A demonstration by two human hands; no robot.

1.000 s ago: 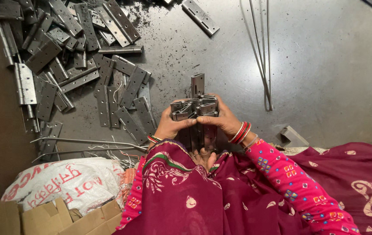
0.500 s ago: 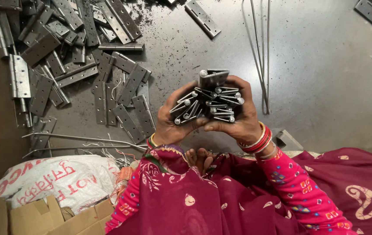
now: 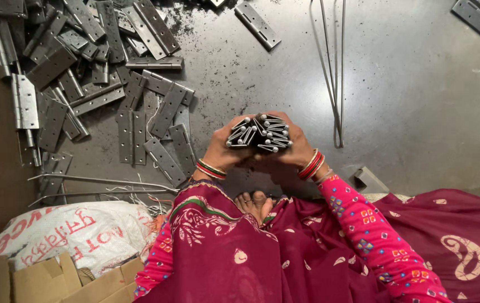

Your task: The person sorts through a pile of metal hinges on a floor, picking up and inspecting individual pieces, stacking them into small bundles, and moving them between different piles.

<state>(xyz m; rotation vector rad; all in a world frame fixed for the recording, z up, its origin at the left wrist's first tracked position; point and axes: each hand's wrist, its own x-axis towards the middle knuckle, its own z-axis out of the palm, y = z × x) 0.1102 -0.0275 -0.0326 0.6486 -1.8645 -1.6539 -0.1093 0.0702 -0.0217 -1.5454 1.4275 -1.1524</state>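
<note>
Both hands hold one bundle of hinges (image 3: 259, 133) between them, just above the dark metal surface (image 3: 419, 101) and in front of the person's lap. The left hand (image 3: 221, 147) wraps the bundle's left side and the right hand (image 3: 295, 147) its right side, each grip clamped on the stack, fingers curled around the outer leaves. The bundle stands on end: its long axis runs away from the camera, down toward the surface, so only the top ends and the round pin heads show. It sits squarely between the two hands, neither one clearly nearer than the other.

A loose heap of flat hinges (image 3: 91, 73) lies to the left on the surface, well apart from the bundle, closer to the left hand. One single hinge (image 3: 257, 24) lies alone farther up. A pair of thin metal rods (image 3: 335, 67) lies up and to the right. A printed white sack (image 3: 77, 235) and a cardboard box (image 3: 54, 280) sit at lower left beside the person's red patterned clothing (image 3: 318, 252).
</note>
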